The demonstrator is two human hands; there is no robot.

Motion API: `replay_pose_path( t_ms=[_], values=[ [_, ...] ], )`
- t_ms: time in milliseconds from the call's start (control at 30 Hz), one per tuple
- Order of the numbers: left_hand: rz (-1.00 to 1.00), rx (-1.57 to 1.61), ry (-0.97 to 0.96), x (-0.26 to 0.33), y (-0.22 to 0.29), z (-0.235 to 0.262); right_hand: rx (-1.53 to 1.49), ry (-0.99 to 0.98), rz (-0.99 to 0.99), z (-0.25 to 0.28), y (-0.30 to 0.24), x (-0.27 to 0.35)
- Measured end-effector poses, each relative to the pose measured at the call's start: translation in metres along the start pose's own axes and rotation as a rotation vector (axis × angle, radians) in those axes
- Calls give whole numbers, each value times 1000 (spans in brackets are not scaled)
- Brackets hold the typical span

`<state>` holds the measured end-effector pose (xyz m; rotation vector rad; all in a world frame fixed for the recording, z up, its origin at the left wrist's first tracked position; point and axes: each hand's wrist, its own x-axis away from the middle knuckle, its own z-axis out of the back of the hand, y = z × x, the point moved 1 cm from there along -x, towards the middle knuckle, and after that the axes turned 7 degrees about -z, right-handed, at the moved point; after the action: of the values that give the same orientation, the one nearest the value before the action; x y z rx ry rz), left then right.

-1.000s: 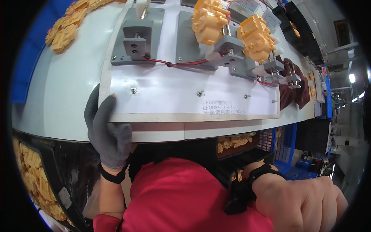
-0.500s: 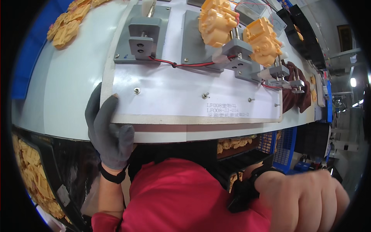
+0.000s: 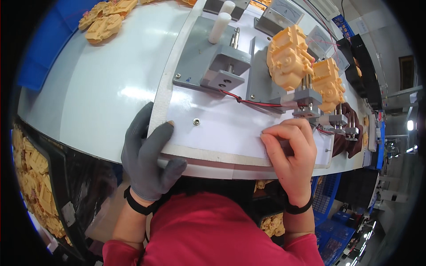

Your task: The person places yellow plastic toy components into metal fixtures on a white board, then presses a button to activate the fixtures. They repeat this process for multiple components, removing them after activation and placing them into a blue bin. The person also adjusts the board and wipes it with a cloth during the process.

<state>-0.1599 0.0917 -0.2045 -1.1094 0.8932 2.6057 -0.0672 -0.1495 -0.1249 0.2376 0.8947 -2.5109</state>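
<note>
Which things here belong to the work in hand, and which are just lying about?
In the work, it seems:
gloved left hand
bare right hand
white board
grey fixtures
two mounted yellow housings

Apparently lying about:
yellow parts, upper left
brown cloth
blue bin, left

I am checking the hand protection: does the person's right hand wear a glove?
No, the right hand is bare; only the left hand wears a grey glove.

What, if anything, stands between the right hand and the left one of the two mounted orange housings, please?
The grey bracket and red-and-black wires lie between the right hand and that orange housing; nothing visible covers the housing's upper part.
</note>
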Motion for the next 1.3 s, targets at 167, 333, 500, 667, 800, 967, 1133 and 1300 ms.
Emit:
replay_pose_path(
  t_ms=[167,333,500,667,800,967,1133,1300],
  values=[
    [-5,19,16,0,0,-1,43,17,78,0,3,1],
    [11,24,22,0,1,-1,56,41,123,-2,3,0],
    [15,23,18,0,1,-1,68,45,177,-1,5,0],
    [9,21,14,-1,1,0,64,65,162,-2,4,2],
    [6,20,12,-1,1,0,77,72,161,-2,4,3],
    [2,16,11,-1,2,0,85,78,151,-3,4,4],
    [2,11,6,-2,2,0,76,81,113,-3,3,5],
    [4,6,6,-2,2,0,72,91,93,-4,3,5]
  ],
)
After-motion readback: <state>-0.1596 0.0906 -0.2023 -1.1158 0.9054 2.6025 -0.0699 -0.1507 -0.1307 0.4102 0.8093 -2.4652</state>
